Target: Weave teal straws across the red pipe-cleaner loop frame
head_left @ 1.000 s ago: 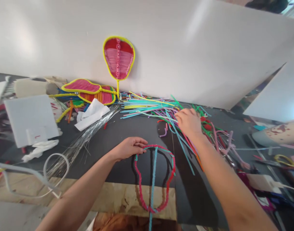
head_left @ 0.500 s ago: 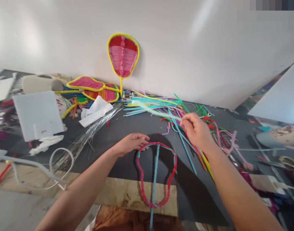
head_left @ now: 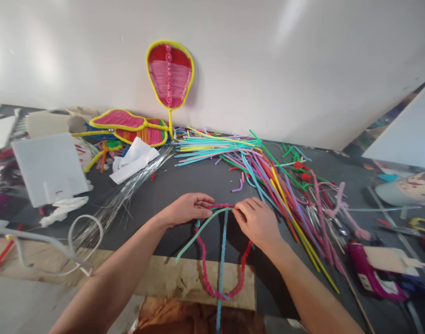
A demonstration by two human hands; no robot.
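Observation:
A loop of red pipe cleaner [head_left: 204, 264] lies in front of me, with a blue pipe cleaner stem [head_left: 222, 255] running down its middle. My left hand [head_left: 188, 209] pinches the loop's upper left edge between thumb and fingers. At the top of the loop, my right hand [head_left: 258, 221] grips one end of a pale green pipe cleaner [head_left: 194, 235]. This strip passes beneath the left fingertips, curving down to the left, its far end free. The right fingers hide the loop's upper right part.
Loose pipe cleaners [head_left: 215, 144] spread behind and right of my hands. A yellow-edged pink paddle shape [head_left: 169, 76] stands against the white wall. Left are thin wires [head_left: 132, 178], crumpled paper [head_left: 134, 160] and a white board [head_left: 50, 169]. A purple glue gun [head_left: 372, 273] lies right.
My right hand has come down and left, bringing the pale green pipe cleaner from over the pile to the top of the loop. My left hand has closed on the loop's edge.

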